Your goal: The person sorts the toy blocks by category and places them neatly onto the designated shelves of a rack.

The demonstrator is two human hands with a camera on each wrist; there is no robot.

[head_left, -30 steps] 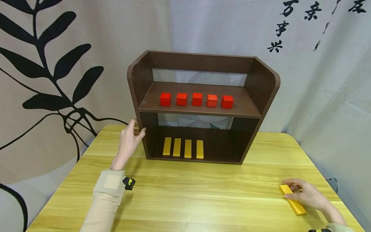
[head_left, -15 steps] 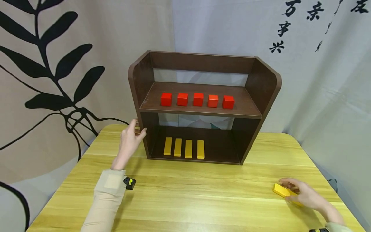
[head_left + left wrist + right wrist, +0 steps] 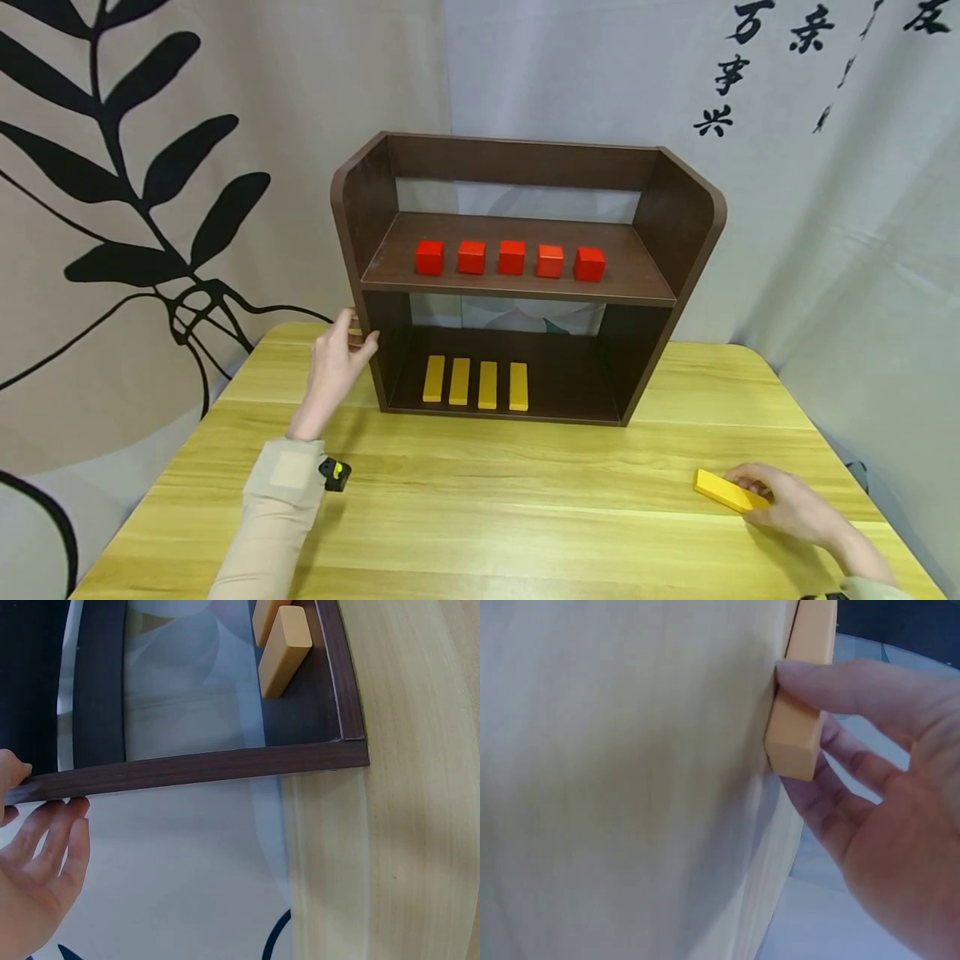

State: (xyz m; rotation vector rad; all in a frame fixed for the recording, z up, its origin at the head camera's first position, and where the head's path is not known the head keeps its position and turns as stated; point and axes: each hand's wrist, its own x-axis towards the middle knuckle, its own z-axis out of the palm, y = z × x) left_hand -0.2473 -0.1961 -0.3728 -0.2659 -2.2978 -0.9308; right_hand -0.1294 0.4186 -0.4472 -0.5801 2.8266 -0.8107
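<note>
At the front right of the table, my right hand (image 3: 795, 507) pinches a yellow rectangular block (image 3: 716, 489) between thumb and fingers. In the right wrist view, the thumb lies across the near face of the block (image 3: 795, 724) and the fingers are behind it, close over the tabletop. My left hand (image 3: 335, 371) grips the left side panel of a dark brown two-tier shelf (image 3: 480, 291). The left wrist view shows the thumb on one side of the panel (image 3: 202, 766) and the fingertips (image 3: 77, 806) against the other.
Several red cubes (image 3: 512, 258) stand in a row on the upper tier. Several yellow blocks (image 3: 487, 385) stand in a row on the left of the lower tier. The shelf stands at the back of the wooden table (image 3: 525, 508), before a cloth backdrop (image 3: 562, 67).
The yellow block in my right hand has turned from slanting toward me to lying more crosswise, its far end now further left. My left hand and the shelf have stayed put.
</note>
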